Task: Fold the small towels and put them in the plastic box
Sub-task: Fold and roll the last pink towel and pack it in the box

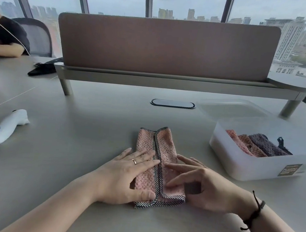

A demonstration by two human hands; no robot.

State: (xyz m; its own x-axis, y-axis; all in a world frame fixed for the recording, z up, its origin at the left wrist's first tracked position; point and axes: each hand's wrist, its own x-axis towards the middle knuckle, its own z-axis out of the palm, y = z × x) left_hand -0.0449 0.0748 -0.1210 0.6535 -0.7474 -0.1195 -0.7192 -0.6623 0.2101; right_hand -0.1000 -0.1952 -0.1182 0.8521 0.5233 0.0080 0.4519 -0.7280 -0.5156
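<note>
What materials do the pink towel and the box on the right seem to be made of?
Pink towel: apparently soft woven cloth, matte, with a waffle-like texture and a black-and-white checked trim. Plastic box: seemingly frosted, translucent plastic, smooth and slightly glossy; the folded towels inside show dimly through its wall.

Grey table [73, 123], brown desk divider [165, 46], tall windows [188, 4], hazy city skyline, overcast daylight

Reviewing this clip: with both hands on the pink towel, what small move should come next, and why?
Probably fold the pink towel in half, near end over far end. Its two side flaps already meet along the checked trim, the left hand presses one flap flat and the right hand touches the other, yet it still lies long. The towels in the plastic box look more compact.
</note>
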